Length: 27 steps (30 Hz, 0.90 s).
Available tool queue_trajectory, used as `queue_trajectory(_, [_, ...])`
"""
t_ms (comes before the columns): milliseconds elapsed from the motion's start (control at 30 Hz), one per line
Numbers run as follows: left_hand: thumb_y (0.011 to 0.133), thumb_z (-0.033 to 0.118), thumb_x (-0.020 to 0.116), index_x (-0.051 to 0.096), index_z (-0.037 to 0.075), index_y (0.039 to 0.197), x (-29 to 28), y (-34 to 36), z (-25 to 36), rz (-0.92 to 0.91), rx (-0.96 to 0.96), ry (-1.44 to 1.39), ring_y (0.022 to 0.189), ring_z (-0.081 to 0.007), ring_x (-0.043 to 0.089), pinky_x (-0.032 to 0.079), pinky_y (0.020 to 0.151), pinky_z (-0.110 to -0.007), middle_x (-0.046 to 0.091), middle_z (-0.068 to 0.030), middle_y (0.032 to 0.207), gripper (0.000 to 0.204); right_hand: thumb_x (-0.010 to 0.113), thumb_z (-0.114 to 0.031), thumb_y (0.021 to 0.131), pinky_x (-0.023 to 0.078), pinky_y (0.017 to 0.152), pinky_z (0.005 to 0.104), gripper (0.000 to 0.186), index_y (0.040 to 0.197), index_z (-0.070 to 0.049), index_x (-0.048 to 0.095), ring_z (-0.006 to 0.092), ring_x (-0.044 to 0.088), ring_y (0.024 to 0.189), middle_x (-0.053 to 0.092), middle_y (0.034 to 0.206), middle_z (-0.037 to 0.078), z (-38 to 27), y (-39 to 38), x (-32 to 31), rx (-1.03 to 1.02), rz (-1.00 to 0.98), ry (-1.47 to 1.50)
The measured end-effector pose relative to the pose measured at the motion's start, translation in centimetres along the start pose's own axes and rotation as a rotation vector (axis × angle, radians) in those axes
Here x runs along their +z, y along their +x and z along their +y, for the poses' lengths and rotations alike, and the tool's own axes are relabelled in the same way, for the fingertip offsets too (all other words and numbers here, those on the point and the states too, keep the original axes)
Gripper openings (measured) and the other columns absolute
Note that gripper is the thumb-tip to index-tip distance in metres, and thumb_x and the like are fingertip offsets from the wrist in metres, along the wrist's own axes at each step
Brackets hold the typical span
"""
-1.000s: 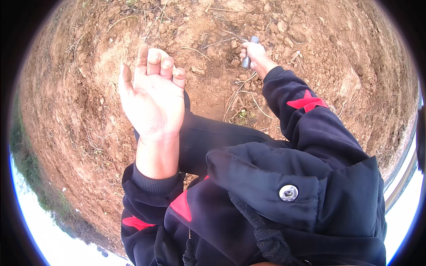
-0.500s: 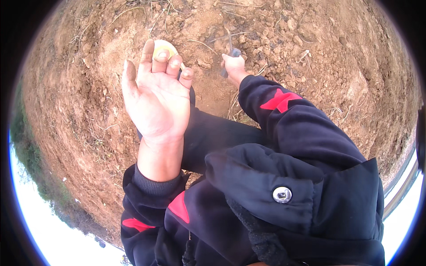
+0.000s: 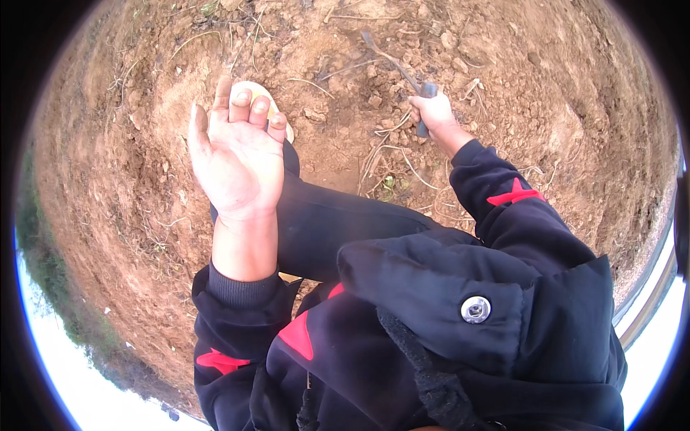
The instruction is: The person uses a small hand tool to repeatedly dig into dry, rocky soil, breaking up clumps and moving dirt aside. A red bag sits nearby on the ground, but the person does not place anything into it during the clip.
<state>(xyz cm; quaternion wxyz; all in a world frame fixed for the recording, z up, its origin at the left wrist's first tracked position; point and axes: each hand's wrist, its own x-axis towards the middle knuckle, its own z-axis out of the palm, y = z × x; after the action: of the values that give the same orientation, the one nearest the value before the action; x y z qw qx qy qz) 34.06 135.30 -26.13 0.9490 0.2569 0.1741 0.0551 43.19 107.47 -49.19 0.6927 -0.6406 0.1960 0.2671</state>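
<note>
My left hand [image 3: 241, 161] is raised palm up, its fingers slightly bent and spread with nothing in them. Behind its fingertips shows a white and yellow shoe [image 3: 289, 132] on my foot, partly hidden. Over the soil on the right, my right hand [image 3: 437, 118] is closed round the thick dark grey handle [image 3: 427, 104] of a small digging tool. The tool's thin metal shaft [image 3: 397, 65] slants up and left to a narrow blade [image 3: 367, 39] at the soil. Its exact kind is hard to make out.
Brown, cloddy soil [image 3: 330, 154] lies all around. Dry stems and roots [image 3: 402, 153] are scattered between my hands, with a small green plant [image 3: 389, 185] near my dark trouser leg [image 3: 338, 219]. Dark greenery [image 3: 54, 266] borders the ground at the far left.
My right hand has moved right and slightly nearer with the tool, whose shaft now slants further left. The open left hand has shifted slightly left.
</note>
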Motion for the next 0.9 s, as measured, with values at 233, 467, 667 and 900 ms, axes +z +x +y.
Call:
queue_trajectory(233, [0.097, 0.040, 0.048, 0.048, 0.004, 0.124, -0.2, -0.5, 0.1, 0.047, 0.062, 0.079, 0.092, -0.0211, 0.054, 0.046, 0.081, -0.038, 0.058, -0.0064, 0.101, 0.045, 0.062, -0.003, 0.082, 0.040, 0.042, 0.0310, 0.006, 0.080, 0.001, 0.057, 0.0134, 0.049, 0.045, 0.054, 0.059, 0.004, -4.0, 3.8, 0.5, 0.212, -0.151, -0.171])
queue_trajectory(467, [0.096, 0.039, 0.049, 0.047, 0.001, 0.125, 1.3, 1.0, -2.0, -0.048, -0.010, -0.010, 0.093, -0.0216, 0.051, 0.044, 0.083, -0.038, 0.055, -0.0071, 0.102, 0.047, 0.062, -0.006, 0.081, 0.042, 0.043, 0.0328, 0.011, 0.076, 0.003, 0.058, 0.0151, 0.050, 0.045, 0.056, 0.059, 0.007, -6.9, 7.3, 1.6, 0.185, -0.230, -0.405])
queue_trajectory(667, [0.097, 0.046, 0.045, 0.051, 0.007, 0.122, 2.9, 2.3, -2.8, -0.026, -0.080, -0.086, 0.089, -0.0217, 0.056, 0.048, 0.078, -0.039, 0.060, -0.0044, 0.097, 0.046, 0.058, -0.016, 0.079, 0.050, 0.060, 0.0385, 0.025, 0.073, 0.006, 0.065, 0.0282, 0.067, 0.066, 0.066, 0.067, 0.019, -1.5, 11.3, 8.1, 0.118, -0.022, -0.586])
queue_trajectory(900, [0.097, 0.047, 0.045, 0.052, 0.007, 0.122, 3.2, 2.4, -3.0, -0.006, -0.072, -0.086, 0.089, -0.0211, 0.056, 0.048, 0.078, -0.040, 0.059, -0.0043, 0.096, 0.048, 0.063, -0.023, 0.078, 0.051, 0.079, 0.0421, 0.027, 0.095, -0.003, 0.068, 0.0377, 0.066, 0.089, 0.068, 0.090, 0.022, 6.1, 7.5, 11.3, -0.088, 0.157, -0.589])
